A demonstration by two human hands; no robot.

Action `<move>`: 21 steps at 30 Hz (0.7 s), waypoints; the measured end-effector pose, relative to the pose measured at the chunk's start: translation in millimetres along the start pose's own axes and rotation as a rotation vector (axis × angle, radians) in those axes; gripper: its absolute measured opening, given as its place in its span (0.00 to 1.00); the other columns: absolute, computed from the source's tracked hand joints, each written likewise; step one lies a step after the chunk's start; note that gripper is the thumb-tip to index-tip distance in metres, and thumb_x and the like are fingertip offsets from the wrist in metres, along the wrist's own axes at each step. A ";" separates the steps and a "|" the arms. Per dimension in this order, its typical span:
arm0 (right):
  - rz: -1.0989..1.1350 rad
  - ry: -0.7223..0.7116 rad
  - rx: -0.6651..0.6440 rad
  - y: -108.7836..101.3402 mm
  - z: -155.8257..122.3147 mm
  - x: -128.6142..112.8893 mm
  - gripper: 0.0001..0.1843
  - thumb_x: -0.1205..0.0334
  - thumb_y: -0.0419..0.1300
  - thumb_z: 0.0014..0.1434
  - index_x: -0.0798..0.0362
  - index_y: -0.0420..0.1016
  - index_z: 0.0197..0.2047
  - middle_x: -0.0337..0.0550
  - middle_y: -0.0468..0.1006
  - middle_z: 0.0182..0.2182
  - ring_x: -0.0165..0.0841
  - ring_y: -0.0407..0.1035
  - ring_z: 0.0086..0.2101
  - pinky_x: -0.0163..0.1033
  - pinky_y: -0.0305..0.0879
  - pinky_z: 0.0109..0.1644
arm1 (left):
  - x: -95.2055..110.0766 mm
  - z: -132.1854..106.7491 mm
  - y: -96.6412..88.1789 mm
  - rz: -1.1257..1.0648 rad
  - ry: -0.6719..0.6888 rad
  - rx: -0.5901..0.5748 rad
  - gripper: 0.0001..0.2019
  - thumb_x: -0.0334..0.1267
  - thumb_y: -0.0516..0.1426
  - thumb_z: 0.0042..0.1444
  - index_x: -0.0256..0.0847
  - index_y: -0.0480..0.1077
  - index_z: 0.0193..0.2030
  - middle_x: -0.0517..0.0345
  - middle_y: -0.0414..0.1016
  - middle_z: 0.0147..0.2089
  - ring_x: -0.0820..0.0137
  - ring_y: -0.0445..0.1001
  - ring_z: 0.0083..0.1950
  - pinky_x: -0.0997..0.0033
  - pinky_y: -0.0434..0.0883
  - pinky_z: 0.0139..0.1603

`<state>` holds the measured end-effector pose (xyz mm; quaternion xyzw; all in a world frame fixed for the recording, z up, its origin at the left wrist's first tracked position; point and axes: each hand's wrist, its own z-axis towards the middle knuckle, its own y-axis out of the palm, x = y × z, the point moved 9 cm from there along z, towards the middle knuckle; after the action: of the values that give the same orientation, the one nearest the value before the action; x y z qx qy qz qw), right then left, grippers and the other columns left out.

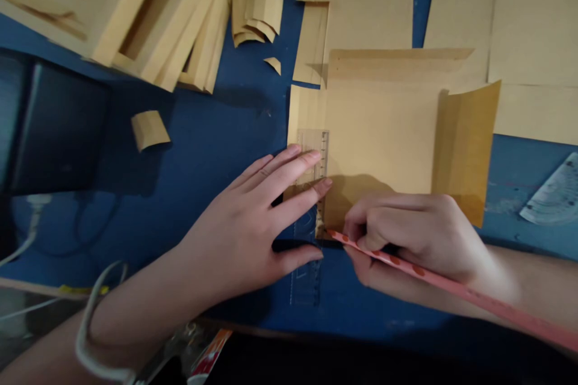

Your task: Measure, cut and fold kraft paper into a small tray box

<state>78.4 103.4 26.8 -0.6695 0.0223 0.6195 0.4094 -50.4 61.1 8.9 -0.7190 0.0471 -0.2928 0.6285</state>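
Note:
A clear plastic ruler [311, 138] lies along the left side of a sheet of brown paper [379, 120], its lower end reaching past the sheet onto the blue table. Spread fingers of my left hand [257, 210] press flat on the ruler. Pinched in my right hand [406, 228] is a pink pencil [442, 283] with red spots, its tip touching the paper's lower left corner at the ruler's edge. The sheet's right flap stands folded up, and its top edge is creased too.
Folded brown paper pieces [180, 30] are stacked at upper left, with paper scraps [262, 9] beside them. More brown sheets [533, 30] lie at upper right. A clear protractor [555, 192] rests at right. A dark device [63, 126] with a white cable [34, 222] stands at left.

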 end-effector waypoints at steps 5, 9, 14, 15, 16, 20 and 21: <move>0.012 -0.001 -0.015 1.6 -1.8 1.4 0.14 0.77 0.61 0.61 0.52 0.64 0.29 0.36 0.79 0.32 0.22 0.70 0.29 0.30 0.65 0.32 | -0.4 -0.4 0.3 0.001 -0.002 -0.003 0.32 0.54 0.63 0.65 0.39 0.66 0.70 0.40 0.58 0.79 0.48 0.56 0.80 0.41 0.61 0.78; -0.010 -0.007 0.010 0.0 -1.6 0.3 0.14 0.76 0.61 0.60 0.51 0.64 0.29 0.35 0.79 0.31 0.23 0.71 0.29 0.30 0.65 0.32 | -0.6 -0.1 1.0 0.004 0.001 0.000 0.32 0.54 0.62 0.65 0.39 0.66 0.70 0.40 0.58 0.79 0.48 0.56 0.80 0.42 0.61 0.78; 0.124 0.103 0.092 -13.6 5.0 7.0 0.14 0.74 0.64 0.58 0.49 0.65 0.28 0.36 0.78 0.31 0.26 0.72 0.28 0.32 0.68 0.30 | -1.2 -0.2 2.1 0.004 0.034 0.006 0.32 0.54 0.61 0.66 0.38 0.65 0.70 0.38 0.57 0.79 0.47 0.55 0.81 0.42 0.60 0.78; 0.171 0.127 0.094 -14.9 5.8 8.7 0.13 0.74 0.64 0.58 0.49 0.65 0.29 0.37 0.78 0.31 0.27 0.72 0.28 0.33 0.69 0.29 | -0.7 -0.6 2.2 0.012 0.047 0.001 0.32 0.54 0.61 0.67 0.38 0.65 0.71 0.37 0.56 0.79 0.46 0.55 0.81 0.42 0.60 0.78; 0.210 0.141 0.095 -15.6 6.1 9.9 0.13 0.74 0.63 0.57 0.49 0.65 0.29 0.37 0.78 0.31 0.28 0.72 0.28 0.34 0.69 0.29 | 0.1 -1.1 2.0 0.026 0.059 -0.003 0.33 0.55 0.61 0.67 0.38 0.65 0.71 0.35 0.55 0.79 0.45 0.54 0.81 0.41 0.60 0.78; 0.271 0.142 0.094 -14.8 3.3 11.5 0.14 0.75 0.63 0.56 0.48 0.63 0.30 0.38 0.77 0.31 0.30 0.70 0.28 0.38 0.69 0.29 | 6.7 -2.3 -3.3 0.122 0.090 -0.004 0.33 0.55 0.60 0.67 0.37 0.65 0.72 0.31 0.55 0.79 0.42 0.56 0.80 0.36 0.56 0.78; 0.272 0.135 0.105 -15.2 2.1 11.7 0.14 0.75 0.63 0.56 0.48 0.64 0.31 0.38 0.76 0.31 0.30 0.70 0.28 0.38 0.68 0.29 | 9.4 -1.8 -4.8 0.138 0.100 -0.008 0.33 0.54 0.60 0.68 0.35 0.66 0.71 0.30 0.57 0.78 0.42 0.57 0.80 0.35 0.56 0.78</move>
<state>87.5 120.3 25.0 -0.6781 0.1727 0.6206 0.3539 -45.0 56.3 16.8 -0.7011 0.1291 -0.2840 0.6412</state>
